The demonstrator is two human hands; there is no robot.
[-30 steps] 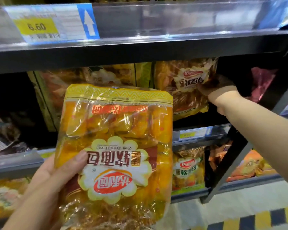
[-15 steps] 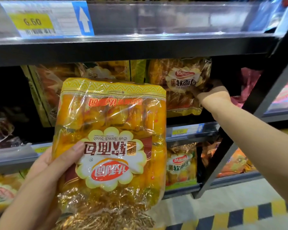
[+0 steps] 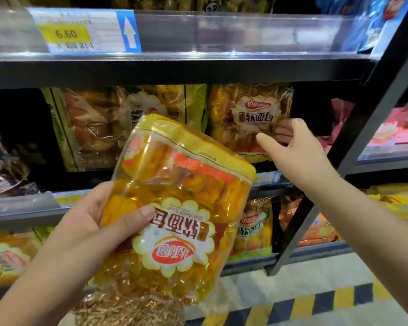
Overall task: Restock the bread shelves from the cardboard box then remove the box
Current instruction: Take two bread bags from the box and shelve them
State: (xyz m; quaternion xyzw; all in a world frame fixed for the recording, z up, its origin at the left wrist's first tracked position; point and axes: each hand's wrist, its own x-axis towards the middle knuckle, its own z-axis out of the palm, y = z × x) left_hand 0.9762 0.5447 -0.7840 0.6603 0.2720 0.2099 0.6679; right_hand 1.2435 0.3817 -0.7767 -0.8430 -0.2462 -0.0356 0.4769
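Note:
My left hand (image 3: 99,222) grips a yellow bread bag (image 3: 181,208) upside down, thumb across its front, top tilted to the right. It hangs in front of the middle shelf (image 3: 33,205). On that shelf stands a bread bag (image 3: 247,118) with a white label, upright at the right end. My right hand (image 3: 297,147) is just off its lower right corner, fingers spread and relaxed, holding nothing. More bread bags (image 3: 108,128) stand to the left behind the held bag. The cardboard box is out of view.
The upper shelf rail (image 3: 198,31) carries a 6.60 price tag (image 3: 66,34). A black slanted upright (image 3: 363,142) closes the bay at right. Lower shelf bread bags (image 3: 254,229) sit below. Pink packs (image 3: 398,128) lie in the neighbouring bay. Striped floor marking (image 3: 316,304) runs below.
My right hand has drawn back from the shelved bag and its fingers have opened. The held bag has tilted to the right and the view has shifted closer.

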